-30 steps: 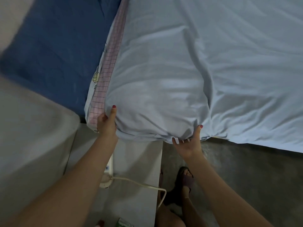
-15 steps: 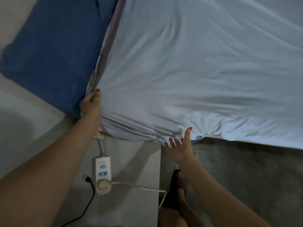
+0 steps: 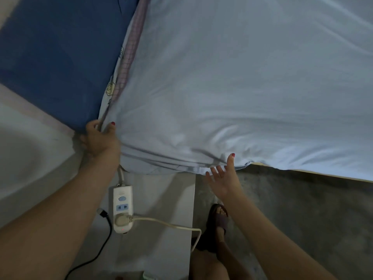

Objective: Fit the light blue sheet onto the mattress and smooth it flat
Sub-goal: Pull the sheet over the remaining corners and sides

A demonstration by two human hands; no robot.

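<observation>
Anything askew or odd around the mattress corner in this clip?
Yes. The light blue sheet is bunched in folds at the near corner, not yet flat. A pink checked cover shows uncovered along the side. A power strip lies right below the corner, beside the left hand.

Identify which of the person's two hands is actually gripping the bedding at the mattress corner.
The left hand: its fingers curl round the light blue sheet edge. The right hand is open, fingers spread.

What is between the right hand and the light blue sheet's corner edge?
Nothing visible. The right hand is open just below the bunched edge of the light blue cotton sheet, thumb touching it. The left hand already grips the sheet's side.
</observation>
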